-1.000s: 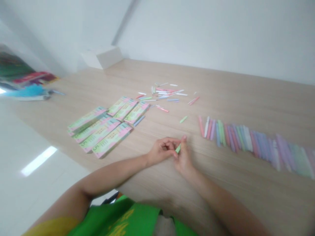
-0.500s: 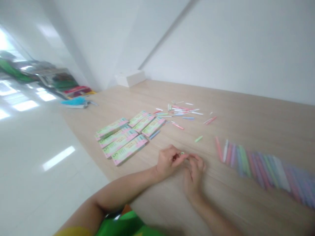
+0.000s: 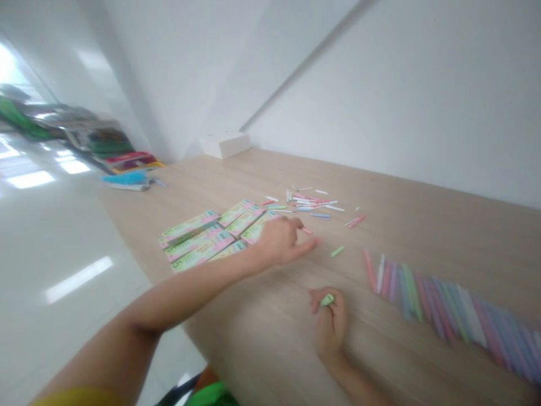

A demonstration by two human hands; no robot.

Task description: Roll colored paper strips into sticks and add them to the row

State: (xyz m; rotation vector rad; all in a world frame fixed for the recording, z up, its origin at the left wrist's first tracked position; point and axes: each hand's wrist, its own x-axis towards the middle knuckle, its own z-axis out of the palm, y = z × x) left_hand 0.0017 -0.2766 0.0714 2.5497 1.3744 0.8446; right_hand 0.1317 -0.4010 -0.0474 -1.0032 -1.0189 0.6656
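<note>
My left hand is stretched forward over the near corner of the printed boxes, thumb and index finger apart, with nothing seen between them. A thin red stick lies just past its fingertips. Closer to me, my right hand is curled around a short light-green pen piece, whose end sticks out above the fingers. On the tabletop between the two hands and the far pile lies another light-green piece. The pale green and pink boxes, marked "5", lie in two rows, partly hidden by my left arm.
A loose pile of thin coloured and white pen parts lies mid-table. At the right, a long row of coloured pens lies side by side, blurred. A white box stands by the wall; a blue item sits at the left edge.
My hands have parted. The left moved forward and up towards the boxes and pile; the right stayed near, now visibly holding the green piece. The view has shifted slightly.
</note>
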